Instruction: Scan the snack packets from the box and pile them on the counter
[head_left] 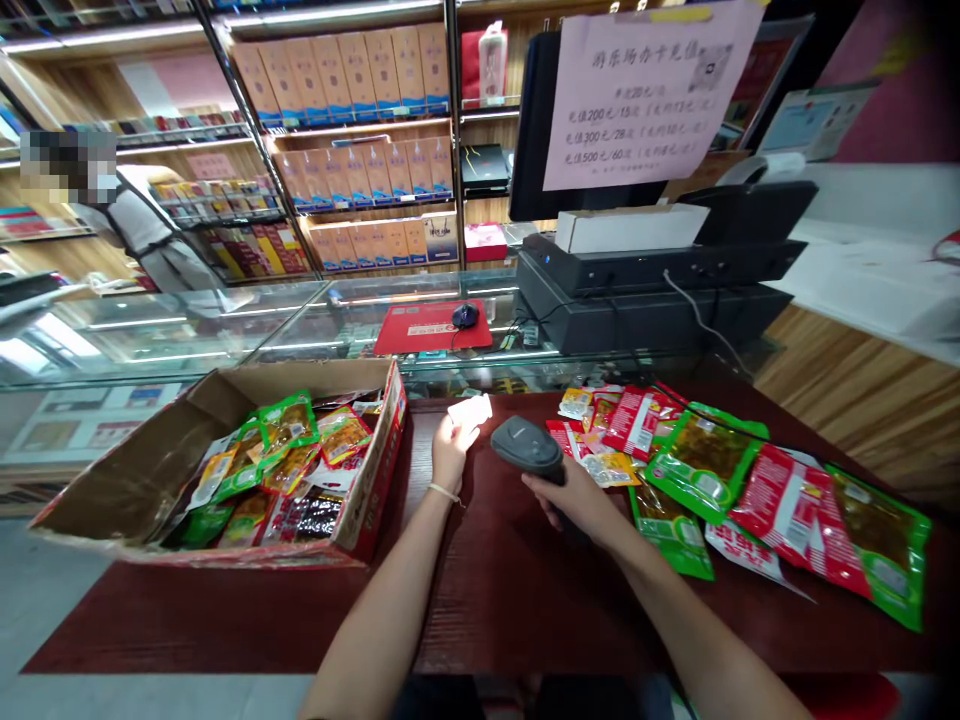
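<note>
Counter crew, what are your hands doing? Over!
Right hand gripping scanner. Left hand holding small white item. Open carton at left, loose packets at right.

Strip lights [337, 16] glow, glass counter [300, 318] glares, edges stretch.

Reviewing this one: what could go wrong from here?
The white item in the left hand looks washed out, perhaps by glare, so the scanner in the right hand might misread it.

Similar green-edged packets lie in both the box and the loose pile, so some could get mixed up.
</note>
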